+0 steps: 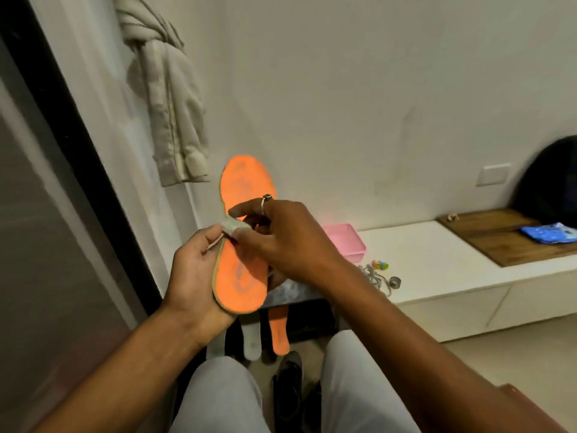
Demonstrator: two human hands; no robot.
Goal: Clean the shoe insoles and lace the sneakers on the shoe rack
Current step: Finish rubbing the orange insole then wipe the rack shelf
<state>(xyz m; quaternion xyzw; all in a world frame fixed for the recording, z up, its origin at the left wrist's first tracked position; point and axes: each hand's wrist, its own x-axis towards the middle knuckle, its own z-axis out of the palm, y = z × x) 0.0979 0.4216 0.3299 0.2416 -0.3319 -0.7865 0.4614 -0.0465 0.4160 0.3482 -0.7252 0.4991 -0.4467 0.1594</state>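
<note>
An orange insole stands upright in front of me, toe end up. My left hand grips it from the left, near the heel. My right hand, with a ring on one finger, pinches a small grey cloth against the insole's middle. Below my hands a second orange insole and a pale grey insole hang down from the shoe rack's marbled top. A black sneaker lies on the floor between my knees.
A pink tray, a coiled grey lace and small colourful items lie on a low white bench. A wooden board with a blue packet is at the right. A knotted curtain hangs at the left.
</note>
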